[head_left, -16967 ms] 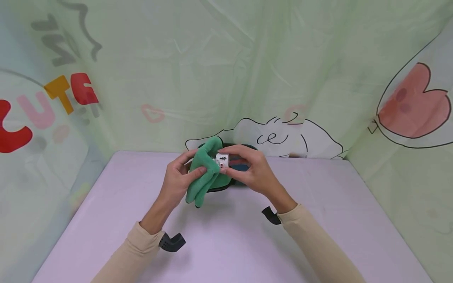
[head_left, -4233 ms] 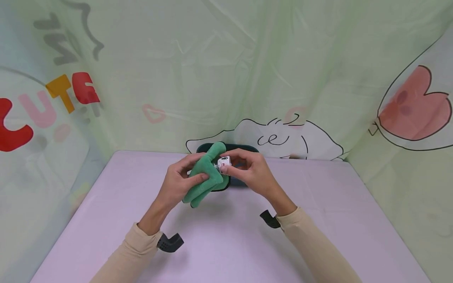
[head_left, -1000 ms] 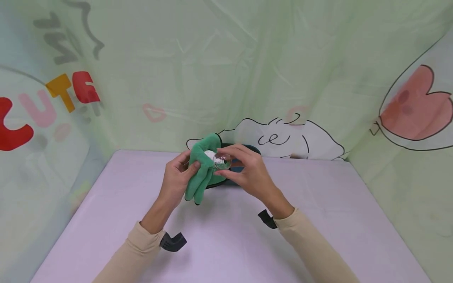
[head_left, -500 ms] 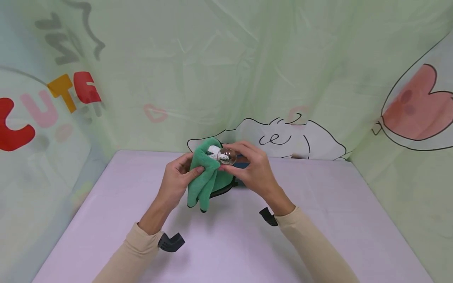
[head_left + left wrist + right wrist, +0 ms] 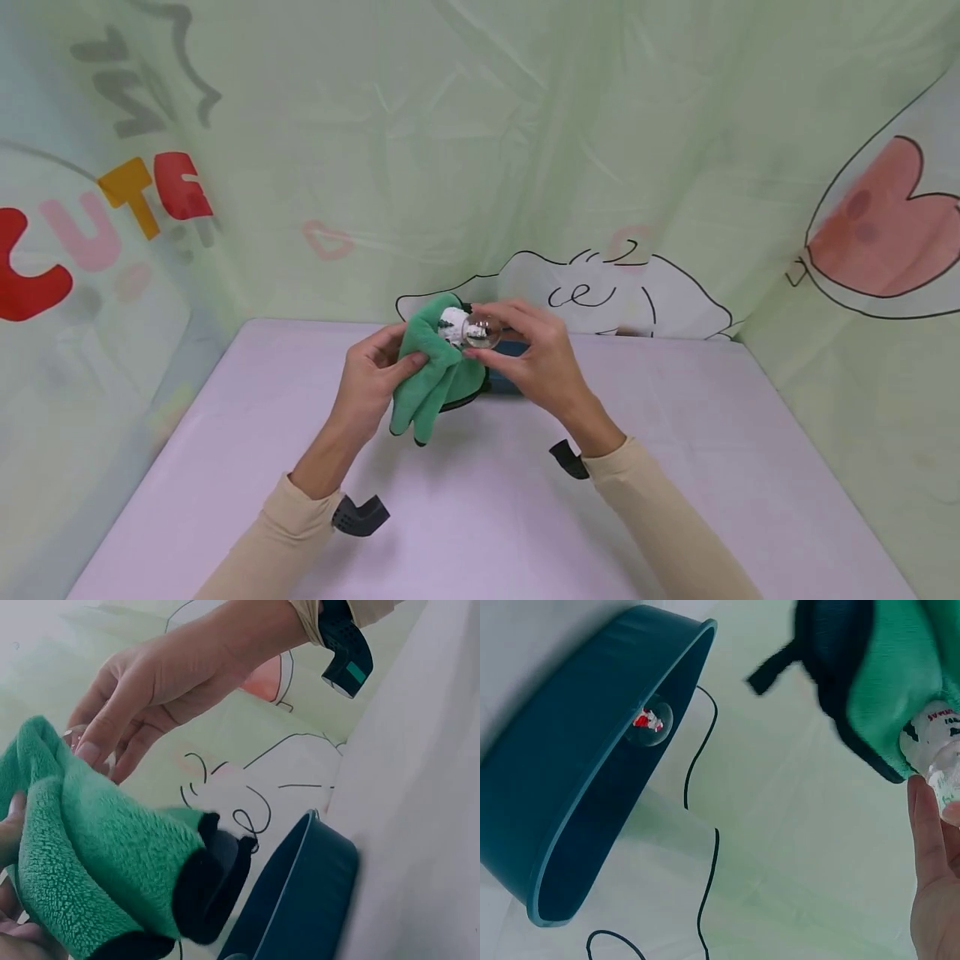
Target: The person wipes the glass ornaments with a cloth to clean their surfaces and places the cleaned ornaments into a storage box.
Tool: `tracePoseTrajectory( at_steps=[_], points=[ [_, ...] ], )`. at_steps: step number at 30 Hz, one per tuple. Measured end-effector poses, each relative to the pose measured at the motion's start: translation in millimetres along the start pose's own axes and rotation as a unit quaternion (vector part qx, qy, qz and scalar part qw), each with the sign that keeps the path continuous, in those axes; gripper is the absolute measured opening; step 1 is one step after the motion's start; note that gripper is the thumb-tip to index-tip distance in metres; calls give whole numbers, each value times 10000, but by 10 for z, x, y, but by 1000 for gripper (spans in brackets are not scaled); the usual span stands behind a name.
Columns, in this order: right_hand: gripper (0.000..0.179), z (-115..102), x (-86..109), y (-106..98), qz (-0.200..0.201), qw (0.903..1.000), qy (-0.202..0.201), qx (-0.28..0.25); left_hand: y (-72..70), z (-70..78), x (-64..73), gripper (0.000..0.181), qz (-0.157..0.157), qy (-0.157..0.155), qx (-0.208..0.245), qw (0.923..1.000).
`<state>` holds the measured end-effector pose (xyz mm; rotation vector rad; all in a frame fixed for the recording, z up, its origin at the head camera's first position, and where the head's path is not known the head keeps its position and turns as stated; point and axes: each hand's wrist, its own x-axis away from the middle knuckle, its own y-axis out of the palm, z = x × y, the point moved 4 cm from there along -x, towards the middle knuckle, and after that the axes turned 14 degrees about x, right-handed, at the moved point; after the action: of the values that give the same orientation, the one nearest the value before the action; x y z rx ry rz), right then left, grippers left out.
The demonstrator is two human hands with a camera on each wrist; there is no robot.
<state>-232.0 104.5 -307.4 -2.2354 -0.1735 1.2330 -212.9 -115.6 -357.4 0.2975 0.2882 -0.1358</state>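
Observation:
A small snow globe (image 5: 482, 331) with a clear dome and a white printed base (image 5: 452, 327) is between the two hands, above the table. My right hand (image 5: 536, 354) pinches the dome between thumb and fingers. The base sits against a green fleecy cloth (image 5: 431, 367) with black edging, which my left hand (image 5: 371, 375) grips so that it hangs in folds. In the right wrist view, the lettered base (image 5: 934, 735) lies against the cloth (image 5: 896, 675). From the left wrist, the cloth (image 5: 112, 847) hides most of the globe.
A dark blue tub (image 5: 570, 765) stands behind the hands at the table's back; another snow globe (image 5: 651, 721) with a red and white figure shows inside it. The lilac table (image 5: 480, 517) ends at a printed curtain (image 5: 450, 150).
Earlier my right hand held the globe by its white base, with the dome towards the cloth. Now the globe is turned round: fingers on the dome, base against the cloth.

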Motion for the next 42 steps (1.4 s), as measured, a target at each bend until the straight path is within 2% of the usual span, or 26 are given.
tracePoseTrajectory(
  at_steps=[8, 19, 24, 27, 34, 42],
  points=[
    [53, -33, 21, 25, -462, 9982, -141, -347, 3, -24, -7, 39, 311, -94, 162, 9993],
    [56, -58, 42, -10, -910, 9944, -274, -456, -7, 0, -14, 36, 640, -376, 350, 9966],
    [54, -65, 49, -30, -1128, 9919, -326, -475, -15, 22, -43, 36, 648, -272, 404, 9967],
    [53, -64, 50, -32, -1055, 9928, -345, -460, -2, 1, -55, 37, 553, -243, 487, 9970],
    [52, -65, 50, 8, -605, 9974, -328, -197, 59, -54, -45, 39, 270, -305, 557, 9976],
    [51, -75, 61, 21, -458, 9985, -290, 4, 70, -31, -38, 38, 175, -242, 320, 9990]
  ],
)
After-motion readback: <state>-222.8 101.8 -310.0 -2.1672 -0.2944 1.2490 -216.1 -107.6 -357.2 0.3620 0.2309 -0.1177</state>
